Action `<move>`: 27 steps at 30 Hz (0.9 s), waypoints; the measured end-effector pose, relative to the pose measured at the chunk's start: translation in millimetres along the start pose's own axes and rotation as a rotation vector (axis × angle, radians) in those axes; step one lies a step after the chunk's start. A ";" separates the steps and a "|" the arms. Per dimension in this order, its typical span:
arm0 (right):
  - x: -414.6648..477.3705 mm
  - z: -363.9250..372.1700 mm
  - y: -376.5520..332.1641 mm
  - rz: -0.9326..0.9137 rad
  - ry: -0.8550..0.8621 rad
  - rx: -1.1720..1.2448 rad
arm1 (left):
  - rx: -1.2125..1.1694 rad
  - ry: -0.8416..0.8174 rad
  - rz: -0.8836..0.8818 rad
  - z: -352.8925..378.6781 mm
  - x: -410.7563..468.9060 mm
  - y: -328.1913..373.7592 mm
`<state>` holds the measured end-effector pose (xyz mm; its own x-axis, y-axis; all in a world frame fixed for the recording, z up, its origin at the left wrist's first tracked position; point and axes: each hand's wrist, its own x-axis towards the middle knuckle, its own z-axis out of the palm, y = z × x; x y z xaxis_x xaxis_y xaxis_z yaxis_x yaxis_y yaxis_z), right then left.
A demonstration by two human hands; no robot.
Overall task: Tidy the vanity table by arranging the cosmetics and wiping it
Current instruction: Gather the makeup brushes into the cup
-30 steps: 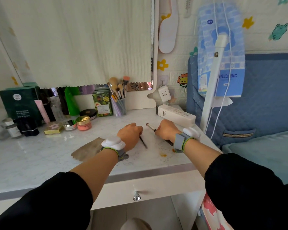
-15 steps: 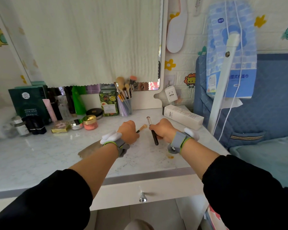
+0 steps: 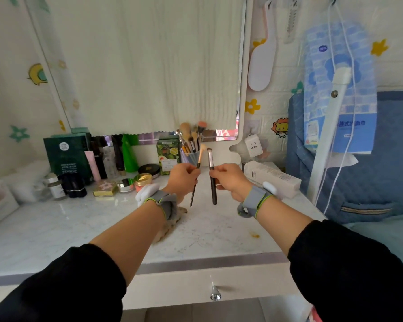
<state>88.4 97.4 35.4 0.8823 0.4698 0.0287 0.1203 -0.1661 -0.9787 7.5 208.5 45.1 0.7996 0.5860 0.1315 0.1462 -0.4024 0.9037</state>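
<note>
Each hand holds one brush upright, likely meant for the brush cup (image 3: 192, 156)
The left hand (image 3: 183, 176) is clamped on a thin brush (image 3: 198, 162); the right hand (image 3: 227, 177) is clamped on a thick dark brush (image 3: 211, 163); bristles point up above the middle of the worktop (image 3: 56, 224), probably so the handles enter first into the cup at the back edge.

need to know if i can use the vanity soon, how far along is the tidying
Roughly midway. Done: jars and boxes sit grouped along the back. In hand: the left hand holds a thin brush, the right hand a dark brush, both raised near the brush cup. Left: wiping; the cloth lies on the tabletop under the left forearm, and an orange stain marks the front.
</note>
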 end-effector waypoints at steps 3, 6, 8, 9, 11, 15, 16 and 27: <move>6.7 4.9 -12.6 -0.056 0.031 0.026 | 0.000 0.088 0.084 -13.1 3.2 7.9; 13.9 7.9 -25.0 -0.110 0.063 0.048 | -0.008 0.193 0.161 -24.5 12.7 12.8; 22.1 11.3 -31.6 -0.148 0.083 0.066 | -0.029 0.248 0.185 -30.9 22.7 13.5; 26.8 13.5 -34.6 -0.170 0.091 0.078 | -0.034 0.274 0.198 -33.4 28.0 13.5; 36.7 17.9 -39.3 -0.206 0.113 0.103 | -0.039 0.316 0.236 -37.1 37.6 13.1; 55.7 26.9 -47.4 -0.264 0.162 0.131 | -0.026 0.375 0.287 -39.4 56.8 12.9; 60.4 29.0 -49.3 -0.278 0.176 0.132 | -0.030 0.384 0.304 -39.4 61.4 13.4; 100.5 46.0 -42.2 -0.363 0.269 0.116 | -0.025 0.410 0.379 -29.9 99.8 9.7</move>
<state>151.1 191.5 70.2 0.8808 0.2360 0.4106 0.4054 0.0727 -0.9113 71.2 284.1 79.1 0.5003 0.6313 0.5926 -0.1255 -0.6243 0.7711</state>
